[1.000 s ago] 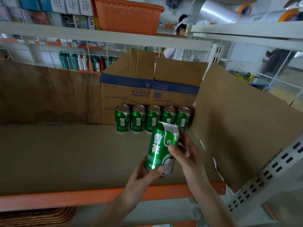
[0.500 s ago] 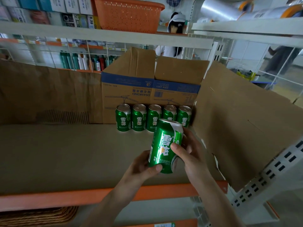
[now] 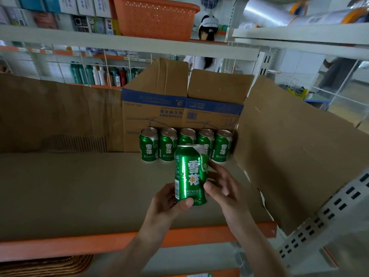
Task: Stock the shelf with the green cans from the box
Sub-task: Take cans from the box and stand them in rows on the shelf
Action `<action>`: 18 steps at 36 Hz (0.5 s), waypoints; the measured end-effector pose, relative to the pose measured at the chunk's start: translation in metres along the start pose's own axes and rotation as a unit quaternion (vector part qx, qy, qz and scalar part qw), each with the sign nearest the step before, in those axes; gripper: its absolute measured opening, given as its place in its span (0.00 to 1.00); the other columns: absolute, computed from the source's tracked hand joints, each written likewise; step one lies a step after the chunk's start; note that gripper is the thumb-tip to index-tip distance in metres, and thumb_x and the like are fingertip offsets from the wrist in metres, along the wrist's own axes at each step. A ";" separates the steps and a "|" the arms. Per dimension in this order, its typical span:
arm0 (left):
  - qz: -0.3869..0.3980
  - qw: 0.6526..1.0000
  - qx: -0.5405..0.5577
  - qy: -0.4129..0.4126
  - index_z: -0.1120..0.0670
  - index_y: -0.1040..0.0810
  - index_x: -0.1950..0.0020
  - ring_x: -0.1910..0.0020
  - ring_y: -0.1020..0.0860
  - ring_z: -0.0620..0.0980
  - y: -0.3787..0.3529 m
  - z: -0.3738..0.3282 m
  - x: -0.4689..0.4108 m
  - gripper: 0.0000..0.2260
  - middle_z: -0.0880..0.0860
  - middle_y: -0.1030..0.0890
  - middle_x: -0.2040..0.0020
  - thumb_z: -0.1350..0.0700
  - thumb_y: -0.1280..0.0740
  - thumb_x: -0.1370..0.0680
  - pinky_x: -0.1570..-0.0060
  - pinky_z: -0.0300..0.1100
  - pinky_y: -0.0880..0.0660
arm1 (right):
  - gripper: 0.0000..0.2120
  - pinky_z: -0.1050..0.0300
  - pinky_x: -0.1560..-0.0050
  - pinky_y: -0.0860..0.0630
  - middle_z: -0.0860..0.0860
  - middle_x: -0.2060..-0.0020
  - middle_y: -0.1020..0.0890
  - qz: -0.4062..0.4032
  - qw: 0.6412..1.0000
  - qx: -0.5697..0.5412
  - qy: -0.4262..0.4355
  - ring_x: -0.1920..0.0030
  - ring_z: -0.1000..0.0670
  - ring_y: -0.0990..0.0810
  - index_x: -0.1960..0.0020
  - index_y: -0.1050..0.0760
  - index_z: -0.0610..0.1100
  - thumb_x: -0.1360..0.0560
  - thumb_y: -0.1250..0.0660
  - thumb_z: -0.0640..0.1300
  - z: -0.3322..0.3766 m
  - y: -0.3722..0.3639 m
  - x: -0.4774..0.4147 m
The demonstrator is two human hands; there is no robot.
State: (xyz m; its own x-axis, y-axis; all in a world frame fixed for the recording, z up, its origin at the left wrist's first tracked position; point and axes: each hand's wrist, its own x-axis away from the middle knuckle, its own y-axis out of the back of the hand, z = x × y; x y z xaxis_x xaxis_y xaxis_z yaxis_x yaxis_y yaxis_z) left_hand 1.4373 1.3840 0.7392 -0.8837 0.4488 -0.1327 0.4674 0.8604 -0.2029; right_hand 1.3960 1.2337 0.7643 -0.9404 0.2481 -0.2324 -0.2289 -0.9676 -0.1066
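Over the front of the cardboard-lined, orange-edged shelf [image 3: 79,186], the left hand [image 3: 167,200] curls round the bottom of a shiny green aluminium can [image 3: 190,174], thumb across its front. The can is upright, long axis vertical, silver top up, with white characters and "REFRESH" facing the camera. The right hand [image 3: 223,186] grips its right side. Behind, five matching green cans [image 3: 167,145] line up against the brown cardboard box [image 3: 179,100].

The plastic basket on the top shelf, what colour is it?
Orange; the perforated plastic basket shows clearly in the head view.
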 end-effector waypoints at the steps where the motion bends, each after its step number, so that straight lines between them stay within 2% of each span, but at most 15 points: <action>1: -0.003 1.000 0.000 -0.003 0.63 0.24 0.42 0.47 0.19 0.52 0.001 0.001 0.000 0.29 0.57 0.17 0.48 0.49 0.26 0.39 0.53 0.35 0.24 | 0.41 0.58 0.54 0.21 0.45 0.45 0.18 0.003 1.000 0.005 -0.009 0.45 0.47 0.19 0.34 0.30 0.43 0.42 0.23 0.59 -0.002 0.000 0.002; 4: -0.008 1.000 -0.004 -0.006 0.62 0.25 0.42 0.46 0.20 0.54 0.002 0.003 -0.002 0.28 0.57 0.18 0.46 0.49 0.27 0.37 0.50 0.39 0.24 | 0.44 0.57 0.51 0.22 0.44 0.43 0.19 0.019 0.999 0.020 -0.027 0.43 0.46 0.20 0.33 0.31 0.41 0.42 0.22 0.60 -0.008 -0.002 0.007; 7: -0.005 1.000 -0.012 -0.008 0.63 0.25 0.42 0.46 0.20 0.55 0.004 0.005 -0.004 0.29 0.58 0.18 0.47 0.48 0.27 0.38 0.50 0.41 0.23 | 0.39 0.58 0.51 0.22 0.43 0.44 0.19 0.029 0.999 0.018 -0.031 0.43 0.45 0.20 0.33 0.31 0.42 0.41 0.23 0.49 -0.011 -0.002 0.009; 11: 0.007 0.999 -0.035 0.000 0.62 0.24 0.43 0.48 0.19 0.51 0.006 0.004 -0.004 0.39 0.55 0.17 0.48 0.37 0.22 0.44 0.52 0.39 0.23 | 0.32 0.60 0.51 0.23 0.47 0.46 0.17 0.026 0.999 0.023 -0.014 0.45 0.47 0.19 0.37 0.29 0.46 0.40 0.26 0.47 -0.012 -0.002 0.009; 14: 0.018 0.997 -0.074 0.011 0.57 0.24 0.44 0.48 0.19 0.49 0.011 0.000 -0.006 0.42 0.51 0.17 0.49 0.33 0.23 0.48 0.53 0.40 0.22 | 0.31 0.61 0.51 0.23 0.50 0.47 0.17 0.013 1.000 0.017 -0.005 0.45 0.48 0.18 0.37 0.29 0.46 0.39 0.26 0.45 -0.012 -0.003 0.012; 18: 0.050 0.991 -0.125 0.002 0.51 0.27 0.40 0.46 0.20 0.45 0.018 -0.021 -0.015 0.41 0.49 0.18 0.46 0.30 0.26 0.47 0.53 0.35 0.24 | 0.30 0.60 0.49 0.23 0.50 0.46 0.17 0.007 1.000 0.001 0.007 0.45 0.47 0.19 0.37 0.29 0.45 0.38 0.27 0.45 -0.013 -0.004 0.016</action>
State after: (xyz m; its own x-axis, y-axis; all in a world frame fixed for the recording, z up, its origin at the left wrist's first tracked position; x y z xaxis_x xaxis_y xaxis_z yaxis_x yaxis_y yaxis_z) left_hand 1.4584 1.3980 0.7584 -0.8338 0.5350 -0.1363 0.5325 0.8445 0.0576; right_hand 1.3854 1.2423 0.7486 -0.9401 0.2354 -0.2466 -0.2166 -0.9710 -0.1012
